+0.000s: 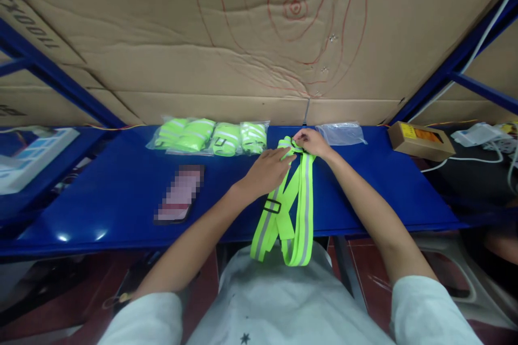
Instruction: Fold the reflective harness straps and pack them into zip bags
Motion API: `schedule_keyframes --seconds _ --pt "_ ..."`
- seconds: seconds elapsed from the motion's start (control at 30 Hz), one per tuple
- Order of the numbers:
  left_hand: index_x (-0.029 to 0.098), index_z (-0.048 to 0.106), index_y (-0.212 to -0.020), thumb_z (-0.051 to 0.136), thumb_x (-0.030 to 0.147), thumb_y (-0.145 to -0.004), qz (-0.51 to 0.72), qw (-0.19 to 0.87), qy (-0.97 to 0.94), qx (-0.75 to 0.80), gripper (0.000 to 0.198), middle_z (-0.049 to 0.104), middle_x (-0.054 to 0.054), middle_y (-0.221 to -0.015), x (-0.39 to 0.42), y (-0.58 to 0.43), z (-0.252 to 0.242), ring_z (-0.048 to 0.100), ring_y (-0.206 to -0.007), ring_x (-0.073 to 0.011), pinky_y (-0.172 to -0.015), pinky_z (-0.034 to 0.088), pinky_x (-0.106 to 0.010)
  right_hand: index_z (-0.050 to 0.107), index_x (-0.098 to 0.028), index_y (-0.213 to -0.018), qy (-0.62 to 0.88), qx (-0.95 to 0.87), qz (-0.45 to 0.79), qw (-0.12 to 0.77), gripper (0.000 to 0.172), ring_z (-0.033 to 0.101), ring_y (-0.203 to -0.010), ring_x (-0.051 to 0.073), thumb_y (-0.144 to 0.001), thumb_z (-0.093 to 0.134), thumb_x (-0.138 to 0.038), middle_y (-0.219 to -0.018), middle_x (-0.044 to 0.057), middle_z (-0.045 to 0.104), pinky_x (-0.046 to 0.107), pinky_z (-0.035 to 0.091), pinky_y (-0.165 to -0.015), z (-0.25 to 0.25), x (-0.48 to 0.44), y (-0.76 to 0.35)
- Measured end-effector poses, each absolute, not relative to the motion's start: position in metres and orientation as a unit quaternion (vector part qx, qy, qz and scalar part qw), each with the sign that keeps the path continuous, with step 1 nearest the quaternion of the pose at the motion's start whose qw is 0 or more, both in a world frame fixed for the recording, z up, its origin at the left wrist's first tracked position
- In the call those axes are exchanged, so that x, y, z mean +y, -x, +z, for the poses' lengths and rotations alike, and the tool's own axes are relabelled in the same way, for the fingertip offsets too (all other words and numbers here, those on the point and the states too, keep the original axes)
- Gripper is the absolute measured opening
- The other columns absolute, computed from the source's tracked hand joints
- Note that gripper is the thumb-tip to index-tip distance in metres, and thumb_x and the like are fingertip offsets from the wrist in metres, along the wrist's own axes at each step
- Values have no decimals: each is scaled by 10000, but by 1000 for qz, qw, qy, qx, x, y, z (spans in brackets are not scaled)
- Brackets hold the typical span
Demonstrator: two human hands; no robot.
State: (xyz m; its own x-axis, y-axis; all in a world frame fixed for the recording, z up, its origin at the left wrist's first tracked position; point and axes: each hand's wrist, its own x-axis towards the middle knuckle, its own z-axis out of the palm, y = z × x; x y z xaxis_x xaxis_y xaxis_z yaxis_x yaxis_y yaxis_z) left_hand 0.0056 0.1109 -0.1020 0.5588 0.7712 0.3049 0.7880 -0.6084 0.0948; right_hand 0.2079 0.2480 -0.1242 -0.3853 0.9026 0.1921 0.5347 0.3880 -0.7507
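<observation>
A neon-green reflective strap harness (300, 205) with grey stripes and a black buckle lies on the blue table (121, 199), its loops hanging over the front edge toward me. My left hand (265, 170) lies on the upper part of the straps with fingers pressed together against them. My right hand (311, 142) pinches the folded top end of the harness. Both hands meet at that top end.
Several bagged neon-green harnesses (210, 136) lie in a row at the table's back. An empty clear plastic bag (342, 133) sits right of my hands, a phone (180, 194) to the left, a small cardboard box (421, 140) far right. Cardboard sheets (243, 38) form the back wall.
</observation>
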Motion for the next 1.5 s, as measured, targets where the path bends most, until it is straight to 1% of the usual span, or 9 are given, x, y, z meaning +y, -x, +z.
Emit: schedule_keyframes --seconds 0.17,0.43,0.6,0.77,0.87,1.0,1.17,1.3,1.5 --pt "131 485 -1500 308 269 -1086 -205 22 885 -418 470 522 -164 -1553 149 -10 -111 497 -1450 -267 -1164 449 -454 607 -175 -1018 436 -789 288 325 324 674 -839 175 -747 494 -39 -955 55 686 335 556 -836 -121 237 -207" --pt "170 573 -1422 325 257 -1084 -176 14 902 -393 428 628 -120 -1451 175 -14 -134 594 -1344 -260 -1095 479 -421 565 -199 -1251 345 -859 180 333 528 546 -1298 263 -806 394 29 -1336 146 591 500 441 -1102 -114 111 -234" --pt "179 567 -1439 381 271 -1076 -179 14 889 -420 417 561 -113 -1527 181 -11 -143 516 -1425 -268 -1164 427 -441 622 -198 -1189 206 -901 90 372 424 650 -977 229 -858 453 7 -1028 98 683 399 545 -844 -156 -26 -262" --pt "145 603 -1389 459 214 -1035 -187 16 873 -450 388 583 -149 -1485 200 -24 -147 531 -1403 -302 -1148 445 -455 670 -227 -1077 458 -760 279 366 160 699 -911 224 -952 573 -203 -950 72 708 352 596 -775 -211 -84 -262" --pt "148 624 -1358 475 213 -1029 -194 20 866 -460 367 588 -157 -1473 204 -28 -149 556 -1374 -308 -1131 460 -463 697 -210 -1212 517 -679 410 321 372 700 -1145 312 -925 668 -445 -1161 132 747 475 591 -966 -225 -90 -250" --pt "180 628 -1356 503 214 -1019 -204 17 863 -461 361 598 -132 -1468 202 -23 -151 574 -1349 -286 -1118 474 -444 702 -180 -1205 525 -611 496 324 448 731 -1094 305 -947 628 -539 -1158 145 763 482 590 -982 -212 -92 -245" --pt "193 640 -1347 520 219 -1007 -217 4 860 -462 362 610 -128 -1452 201 -18 -152 582 -1336 -281 -1112 479 -450 624 -228 -1212 582 -705 203 352 444 718 -946 291 -854 762 -452 -1076 119 714 418 629 -741 -196 -87 -264" --pt "188 641 -1350 518 216 -1002 -222 -3 857 -464 370 611 -129 -1452 201 -19 -151 584 -1331 -287 -1105 481 -456 510 -302 -1439 494 -764 6 415 610 629 -1199 383 -874 736 -340 -1318 186 596 595 609 -867 -190 -73 -271" --pt "188 638 -1358 514 216 -1003 -227 -12 855 -466 377 613 -125 -1456 199 -19 -150 560 -1362 -286 -1109 477 -464 615 -338 -1290 348 -858 155 346 456 644 -1262 298 -919 595 -73 -1213 72 692 588 541 -1096 -139 -54 -270"
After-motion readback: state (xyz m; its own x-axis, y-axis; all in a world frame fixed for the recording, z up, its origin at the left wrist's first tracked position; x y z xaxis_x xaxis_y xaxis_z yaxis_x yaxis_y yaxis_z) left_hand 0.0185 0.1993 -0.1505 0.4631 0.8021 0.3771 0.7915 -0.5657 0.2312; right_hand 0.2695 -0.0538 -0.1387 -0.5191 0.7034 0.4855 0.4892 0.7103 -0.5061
